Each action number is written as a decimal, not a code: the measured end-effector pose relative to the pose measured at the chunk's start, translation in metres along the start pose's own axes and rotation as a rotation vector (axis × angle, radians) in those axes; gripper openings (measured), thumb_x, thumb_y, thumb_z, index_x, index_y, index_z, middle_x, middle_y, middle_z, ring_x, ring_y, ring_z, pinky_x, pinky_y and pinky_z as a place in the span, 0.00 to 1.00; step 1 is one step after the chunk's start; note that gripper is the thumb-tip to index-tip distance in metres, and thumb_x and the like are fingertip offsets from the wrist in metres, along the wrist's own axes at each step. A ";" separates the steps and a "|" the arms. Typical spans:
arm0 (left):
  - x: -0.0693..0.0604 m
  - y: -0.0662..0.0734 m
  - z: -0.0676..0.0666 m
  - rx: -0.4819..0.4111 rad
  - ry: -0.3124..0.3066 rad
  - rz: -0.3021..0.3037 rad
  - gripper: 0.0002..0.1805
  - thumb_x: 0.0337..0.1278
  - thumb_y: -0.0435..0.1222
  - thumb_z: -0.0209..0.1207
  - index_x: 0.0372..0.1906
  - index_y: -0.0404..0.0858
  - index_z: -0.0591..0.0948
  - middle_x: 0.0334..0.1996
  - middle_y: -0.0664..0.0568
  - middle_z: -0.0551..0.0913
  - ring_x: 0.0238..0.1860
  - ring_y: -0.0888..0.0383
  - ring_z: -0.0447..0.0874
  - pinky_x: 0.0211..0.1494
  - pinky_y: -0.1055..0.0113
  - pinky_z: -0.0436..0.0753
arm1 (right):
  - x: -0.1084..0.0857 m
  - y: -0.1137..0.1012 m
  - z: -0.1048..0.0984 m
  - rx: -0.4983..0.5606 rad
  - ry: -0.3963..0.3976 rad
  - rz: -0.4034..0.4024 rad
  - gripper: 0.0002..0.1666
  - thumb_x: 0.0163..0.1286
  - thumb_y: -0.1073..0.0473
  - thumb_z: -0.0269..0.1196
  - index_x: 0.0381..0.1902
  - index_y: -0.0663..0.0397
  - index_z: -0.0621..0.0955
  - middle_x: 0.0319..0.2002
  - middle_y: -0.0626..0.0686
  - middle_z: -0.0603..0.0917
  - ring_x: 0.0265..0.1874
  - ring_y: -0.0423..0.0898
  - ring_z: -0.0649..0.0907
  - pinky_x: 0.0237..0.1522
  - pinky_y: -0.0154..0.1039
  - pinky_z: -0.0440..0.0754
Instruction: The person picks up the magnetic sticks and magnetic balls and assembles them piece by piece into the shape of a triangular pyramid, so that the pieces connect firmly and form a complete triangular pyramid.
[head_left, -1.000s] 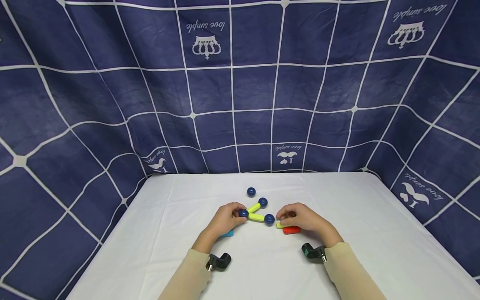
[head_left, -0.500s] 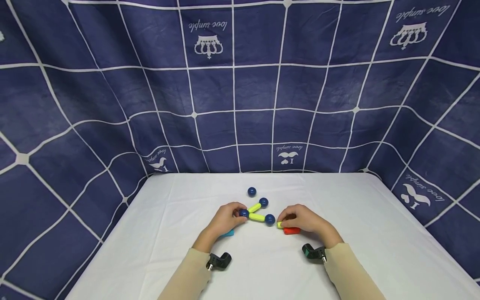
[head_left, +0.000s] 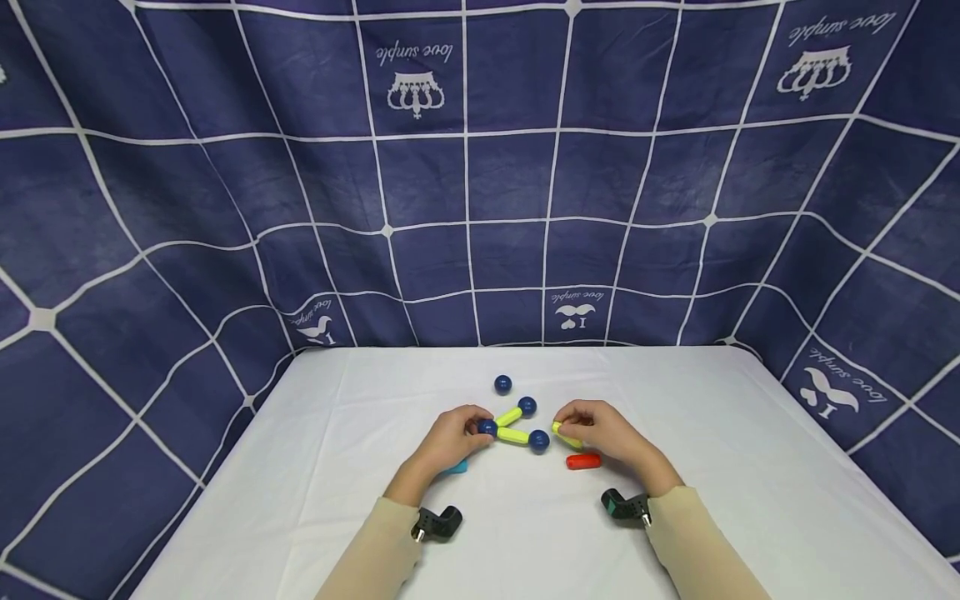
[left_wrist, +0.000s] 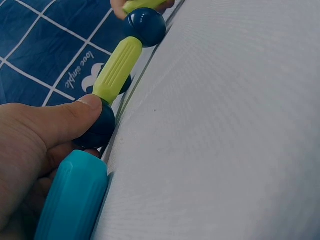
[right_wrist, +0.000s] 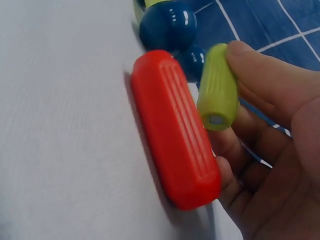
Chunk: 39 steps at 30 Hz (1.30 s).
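Observation:
My left hand (head_left: 450, 439) pinches a dark blue ball (head_left: 487, 427) between thumb and fingers. Two yellow-green sticks run from this ball in a V: one (head_left: 513, 435) ends at a second blue ball (head_left: 538, 441), the other (head_left: 509, 417) at a third (head_left: 527, 406). In my right hand (head_left: 606, 433) a loose yellow-green stick (right_wrist: 218, 90) is pinched, its magnet end (right_wrist: 216, 119) showing in the right wrist view. Below that hand lies a red stick (head_left: 583, 461). A turquoise stick (left_wrist: 75, 200) lies beside my left hand, partly hidden in the head view.
A separate blue ball (head_left: 503, 384) rests farther back on the white-covered table (head_left: 360, 400). A dark blue curtain with white lines (head_left: 510, 175) hangs behind the table and along both sides.
My right hand has lifted the loose yellow-green stick away from the red one and moved it slightly back, tilting it. The left hand keeps its hold on the ball, nearly still.

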<state>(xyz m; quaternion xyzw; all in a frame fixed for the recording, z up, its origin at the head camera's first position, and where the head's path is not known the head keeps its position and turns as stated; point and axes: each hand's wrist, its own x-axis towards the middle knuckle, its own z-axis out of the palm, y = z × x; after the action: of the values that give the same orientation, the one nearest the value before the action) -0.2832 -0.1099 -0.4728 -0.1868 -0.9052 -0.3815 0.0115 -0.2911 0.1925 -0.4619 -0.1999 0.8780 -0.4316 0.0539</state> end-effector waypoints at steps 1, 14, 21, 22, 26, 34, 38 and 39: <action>0.000 0.000 0.000 0.000 -0.001 0.002 0.17 0.58 0.38 0.69 0.53 0.43 0.84 0.31 0.57 0.80 0.32 0.62 0.73 0.36 0.71 0.74 | 0.000 -0.001 0.000 0.008 0.019 0.012 0.09 0.66 0.53 0.69 0.43 0.47 0.86 0.35 0.47 0.85 0.35 0.43 0.79 0.37 0.32 0.78; 0.000 -0.001 0.000 0.006 -0.004 0.013 0.18 0.58 0.39 0.69 0.53 0.43 0.84 0.32 0.57 0.80 0.33 0.62 0.74 0.37 0.71 0.74 | 0.000 -0.017 0.005 0.164 0.174 0.049 0.14 0.68 0.58 0.67 0.49 0.57 0.84 0.40 0.57 0.87 0.32 0.46 0.81 0.31 0.35 0.79; 0.000 -0.002 0.000 0.000 -0.010 0.022 0.18 0.58 0.38 0.69 0.53 0.43 0.84 0.33 0.57 0.81 0.34 0.62 0.74 0.37 0.71 0.74 | 0.006 -0.022 0.016 0.220 0.251 0.116 0.13 0.70 0.57 0.66 0.51 0.53 0.83 0.40 0.54 0.89 0.34 0.48 0.83 0.32 0.35 0.80; 0.000 -0.002 0.000 -0.002 -0.011 0.021 0.18 0.58 0.38 0.69 0.53 0.43 0.84 0.33 0.57 0.81 0.34 0.62 0.74 0.37 0.71 0.74 | 0.007 -0.021 0.018 0.220 0.257 0.120 0.14 0.70 0.57 0.65 0.51 0.54 0.83 0.40 0.54 0.89 0.34 0.48 0.83 0.31 0.35 0.80; 0.000 -0.002 -0.001 0.000 -0.014 0.023 0.18 0.58 0.37 0.69 0.53 0.43 0.83 0.34 0.56 0.81 0.34 0.62 0.75 0.38 0.71 0.75 | 0.009 -0.022 0.023 0.238 0.275 0.120 0.14 0.69 0.57 0.66 0.50 0.53 0.83 0.39 0.54 0.89 0.35 0.48 0.84 0.31 0.34 0.80; 0.001 -0.002 -0.001 -0.004 -0.009 0.032 0.17 0.57 0.36 0.69 0.53 0.42 0.84 0.34 0.55 0.82 0.34 0.62 0.75 0.38 0.71 0.75 | 0.011 -0.026 0.031 0.241 0.262 0.100 0.13 0.69 0.58 0.66 0.50 0.54 0.83 0.38 0.55 0.89 0.31 0.45 0.82 0.30 0.35 0.81; 0.002 -0.003 0.000 -0.004 -0.002 0.035 0.17 0.56 0.36 0.70 0.52 0.43 0.84 0.34 0.55 0.82 0.34 0.63 0.75 0.38 0.72 0.75 | 0.013 -0.026 0.034 0.233 0.262 0.109 0.14 0.69 0.59 0.66 0.52 0.54 0.83 0.37 0.54 0.89 0.28 0.46 0.81 0.28 0.34 0.78; 0.002 -0.003 0.000 -0.003 0.000 0.034 0.18 0.56 0.36 0.70 0.52 0.43 0.84 0.34 0.55 0.83 0.34 0.63 0.75 0.38 0.72 0.75 | 0.014 -0.026 0.034 0.222 0.257 0.114 0.15 0.69 0.60 0.66 0.53 0.53 0.83 0.37 0.54 0.89 0.28 0.46 0.80 0.27 0.33 0.78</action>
<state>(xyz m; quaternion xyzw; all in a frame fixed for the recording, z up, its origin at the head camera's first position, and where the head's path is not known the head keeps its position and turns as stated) -0.2862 -0.1109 -0.4750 -0.2022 -0.9012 -0.3828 0.0177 -0.2864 0.1472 -0.4617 -0.0860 0.8345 -0.5441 -0.0127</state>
